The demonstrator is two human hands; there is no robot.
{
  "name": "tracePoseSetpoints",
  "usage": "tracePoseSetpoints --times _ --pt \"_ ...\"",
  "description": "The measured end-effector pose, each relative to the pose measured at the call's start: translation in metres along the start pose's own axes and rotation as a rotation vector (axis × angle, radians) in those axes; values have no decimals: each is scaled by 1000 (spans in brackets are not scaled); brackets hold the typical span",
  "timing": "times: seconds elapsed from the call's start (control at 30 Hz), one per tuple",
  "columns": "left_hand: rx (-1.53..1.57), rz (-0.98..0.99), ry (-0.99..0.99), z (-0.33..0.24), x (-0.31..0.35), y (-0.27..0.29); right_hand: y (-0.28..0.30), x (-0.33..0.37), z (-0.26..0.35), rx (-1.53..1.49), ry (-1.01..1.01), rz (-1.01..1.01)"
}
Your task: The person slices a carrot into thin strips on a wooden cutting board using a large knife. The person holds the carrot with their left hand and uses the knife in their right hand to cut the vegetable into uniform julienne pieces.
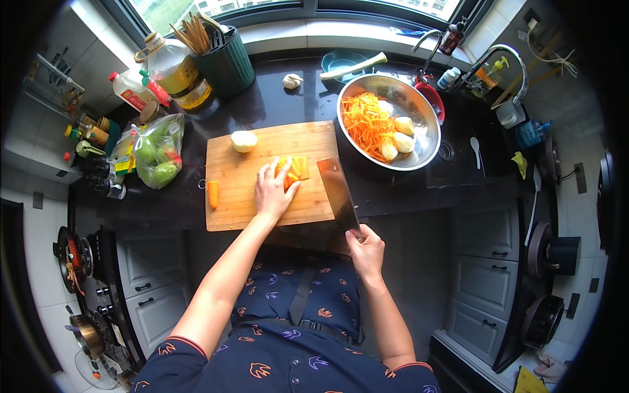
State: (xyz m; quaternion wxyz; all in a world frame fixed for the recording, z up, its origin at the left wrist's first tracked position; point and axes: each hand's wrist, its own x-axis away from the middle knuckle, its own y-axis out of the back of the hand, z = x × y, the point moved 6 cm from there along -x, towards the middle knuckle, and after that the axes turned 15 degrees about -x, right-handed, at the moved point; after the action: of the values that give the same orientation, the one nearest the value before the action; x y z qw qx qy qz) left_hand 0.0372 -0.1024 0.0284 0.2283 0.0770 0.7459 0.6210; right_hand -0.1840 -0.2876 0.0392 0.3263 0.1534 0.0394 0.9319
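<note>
Black counter (275, 108) spreads under everything, its far side running along the window. On it lies a wooden cutting board (229, 173), close to the person. Just beyond the board's right side stands a wide steel bowl (429, 128), with a heap of carrot shreds (363, 124) and several pale peeled vegetables (404, 143) in it. A plastic bag (159, 154) of green produce sits left of the board.

Next in size is the cleaver (338, 193), its blade across the board's right edge; I cannot tell whether it touches the wood. The right hand (367, 252) has its fingers clamped around the handle. The left hand (272, 193) reaches over the board, fingers slightly apart over the carrot slices (300, 168); whether they grip or only rest there, I cannot tell. One pale round vegetable (244, 141) sits near the far edge, and a carrot piece (213, 194) lies by the left edge.

Slicing carrot seems to be the step in hand. The next cut would call for steadying the slices with fingertips tucked back and bringing the blade over them.
</note>
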Motion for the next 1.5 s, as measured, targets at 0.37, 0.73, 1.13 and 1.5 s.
tracePoseSetpoints --times 0.37,0.73,1.13,1.5 --pt "55 3 3 18 14 -14 -5 2 5 36 2 23" --pt "73 175 -103 1 -29 10 -5 1 2 26 -27 8" --pt "129 131 -176 10 -26 3 -7 -3 -2 38 -39 19" --pt "151 119 -157 14 -24 7 -7 -1 2 48 -39 18"
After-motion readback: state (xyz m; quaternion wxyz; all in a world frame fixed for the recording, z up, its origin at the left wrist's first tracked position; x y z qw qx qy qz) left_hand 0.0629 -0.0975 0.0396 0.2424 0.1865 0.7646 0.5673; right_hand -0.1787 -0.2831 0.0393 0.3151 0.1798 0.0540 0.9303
